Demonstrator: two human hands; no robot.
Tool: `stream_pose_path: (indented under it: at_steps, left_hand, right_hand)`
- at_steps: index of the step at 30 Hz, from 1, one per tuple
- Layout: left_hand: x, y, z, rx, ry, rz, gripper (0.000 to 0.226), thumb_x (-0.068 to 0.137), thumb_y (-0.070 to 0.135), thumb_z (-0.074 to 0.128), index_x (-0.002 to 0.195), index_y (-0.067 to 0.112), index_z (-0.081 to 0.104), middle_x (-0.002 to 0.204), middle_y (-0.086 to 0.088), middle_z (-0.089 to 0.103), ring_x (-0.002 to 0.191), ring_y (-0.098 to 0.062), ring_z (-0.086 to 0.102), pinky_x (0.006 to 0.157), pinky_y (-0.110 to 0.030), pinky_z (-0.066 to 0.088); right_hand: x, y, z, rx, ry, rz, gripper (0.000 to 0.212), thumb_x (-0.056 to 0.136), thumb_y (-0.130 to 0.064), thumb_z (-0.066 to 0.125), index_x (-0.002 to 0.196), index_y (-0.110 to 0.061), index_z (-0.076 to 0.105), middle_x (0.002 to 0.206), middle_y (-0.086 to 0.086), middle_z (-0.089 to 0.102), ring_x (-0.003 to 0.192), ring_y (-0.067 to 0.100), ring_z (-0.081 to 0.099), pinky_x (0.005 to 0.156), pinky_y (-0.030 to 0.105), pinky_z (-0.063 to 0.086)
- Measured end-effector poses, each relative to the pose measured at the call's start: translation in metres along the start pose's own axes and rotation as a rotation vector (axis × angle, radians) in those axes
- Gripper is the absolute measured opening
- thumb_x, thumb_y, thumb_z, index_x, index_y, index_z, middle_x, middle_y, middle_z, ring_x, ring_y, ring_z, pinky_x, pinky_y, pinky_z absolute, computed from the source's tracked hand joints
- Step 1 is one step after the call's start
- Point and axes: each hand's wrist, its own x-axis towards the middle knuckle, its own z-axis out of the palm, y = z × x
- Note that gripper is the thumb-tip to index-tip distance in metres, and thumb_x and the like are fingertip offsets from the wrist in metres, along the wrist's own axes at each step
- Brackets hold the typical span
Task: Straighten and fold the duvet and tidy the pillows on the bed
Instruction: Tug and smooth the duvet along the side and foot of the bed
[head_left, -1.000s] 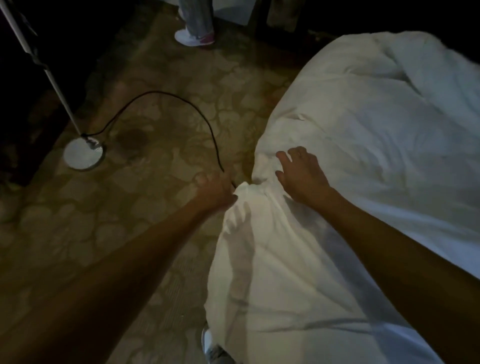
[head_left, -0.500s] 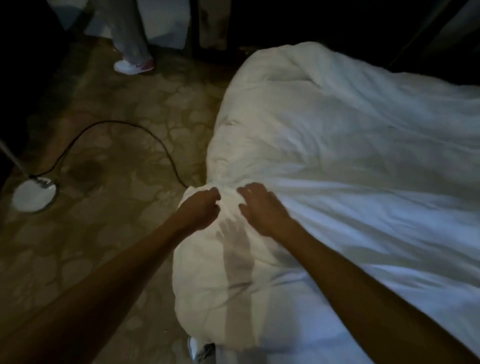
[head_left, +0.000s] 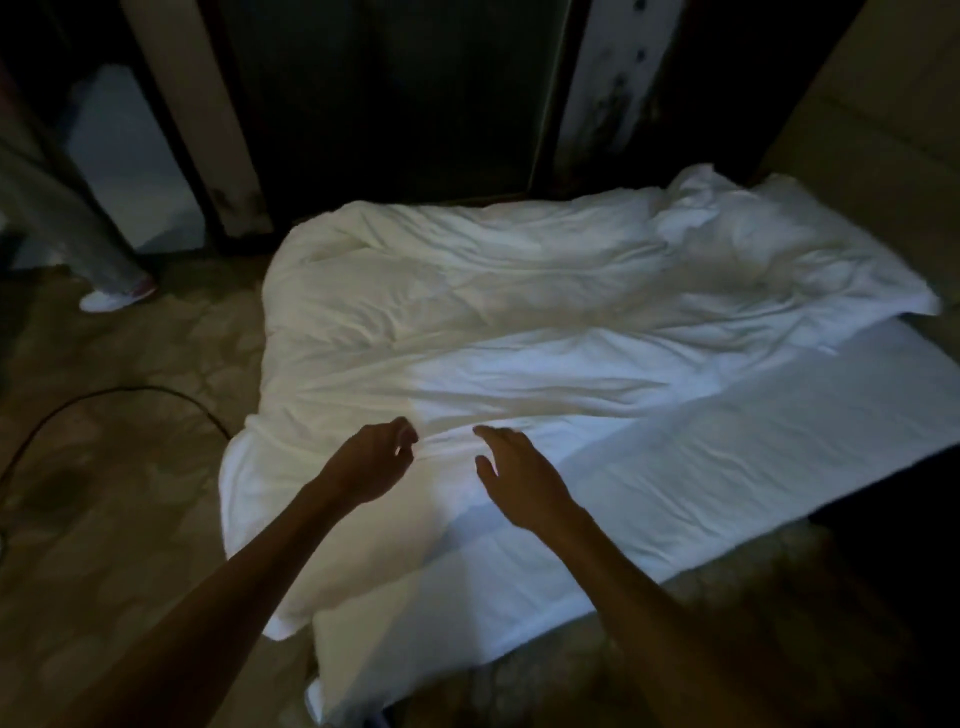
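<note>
While the right hand (head_left: 519, 480) hovers spread over the duvet (head_left: 467, 312), the left hand (head_left: 371, 460) seems loosely curled, empty.

Duvet (head_left: 493, 322): white, heavily creased, not folded. It lies spread flat over the far and left portions of the bed (head_left: 779, 525). Its left edge overhangs the bed's left side, and the near-left corner hangs down below the bed's edge. Its near edge runs diagonally from the centre foreground up toward the far right. The far-right corner is bunched into raised ridges.

Bed: the near-right portion is uncovered, showing a white, lightly wrinkled sheet.
</note>
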Motion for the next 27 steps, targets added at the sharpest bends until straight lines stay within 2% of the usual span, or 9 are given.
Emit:
stream_pose_path:
  at_steps: [6, 10, 13, 16, 21, 27]
  left_hand:
    - [0.000, 0.119, 0.034, 0.054, -0.001, 0.102, 0.017, 0.088, 0.012, 0.056, 0.104, 0.012, 0.061, 0.102, -0.002, 0.069, 0.093, -0.023, 0.065, 0.075, -0.026, 0.045]
    - [0.023, 0.203, 0.055, 0.059, -0.035, 0.209, 0.016, 0.089, 0.013, 0.054, 0.103, 0.014, 0.060, 0.101, 0.000, 0.068, 0.091, -0.021, 0.066, 0.077, -0.027, 0.048]
    - [0.049, 0.265, 0.076, 0.069, -0.043, 0.298, 0.016, 0.090, 0.013, 0.053, 0.103, 0.013, 0.061, 0.101, -0.003, 0.069, 0.089, -0.022, 0.066, 0.071, -0.024, 0.043]
    - [0.076, 0.322, 0.100, 0.071, -0.072, 0.314, 0.017, 0.091, 0.016, 0.051, 0.105, 0.014, 0.060, 0.105, -0.003, 0.068, 0.092, -0.021, 0.064, 0.070, -0.021, 0.037]
    - [0.138, 0.392, 0.145, 0.028, -0.094, 0.298, 0.019, 0.090, 0.016, 0.052, 0.107, 0.015, 0.061, 0.111, -0.003, 0.069, 0.095, -0.021, 0.065, 0.072, -0.022, 0.040]
    - [0.220, 0.452, 0.210, -0.015, -0.043, 0.231, 0.017, 0.090, 0.016, 0.053, 0.103, 0.014, 0.063, 0.106, -0.003, 0.069, 0.093, -0.022, 0.065, 0.073, -0.025, 0.044]
  right_hand:
    - [-0.096, 0.099, -0.055, 0.024, 0.048, 0.105, 0.046, 0.101, -0.028, 0.039, 0.146, -0.018, 0.035, 0.145, 0.005, 0.043, 0.134, 0.021, 0.037, 0.107, 0.036, 0.037]
    - [-0.131, 0.156, -0.101, 0.016, 0.147, 0.168, 0.044, 0.101, -0.028, 0.040, 0.144, -0.017, 0.038, 0.142, 0.004, 0.046, 0.132, 0.020, 0.039, 0.104, 0.035, 0.040]
    - [-0.144, 0.197, -0.136, 0.004, 0.229, 0.189, 0.044, 0.100, -0.026, 0.042, 0.142, -0.016, 0.040, 0.139, 0.006, 0.049, 0.130, 0.022, 0.041, 0.103, 0.037, 0.041]
    - [-0.146, 0.239, -0.167, -0.004, 0.259, 0.202, 0.043, 0.099, -0.026, 0.043, 0.141, -0.016, 0.042, 0.135, 0.008, 0.051, 0.127, 0.024, 0.043, 0.101, 0.040, 0.043]
    - [-0.123, 0.320, -0.215, 0.000, 0.268, 0.174, 0.041, 0.098, -0.024, 0.044, 0.138, -0.015, 0.044, 0.134, 0.008, 0.052, 0.126, 0.024, 0.044, 0.101, 0.041, 0.043]
    - [-0.081, 0.425, -0.264, 0.000, 0.218, 0.150, 0.038, 0.098, -0.024, 0.045, 0.135, -0.016, 0.046, 0.132, 0.008, 0.052, 0.124, 0.024, 0.045, 0.099, 0.041, 0.044]
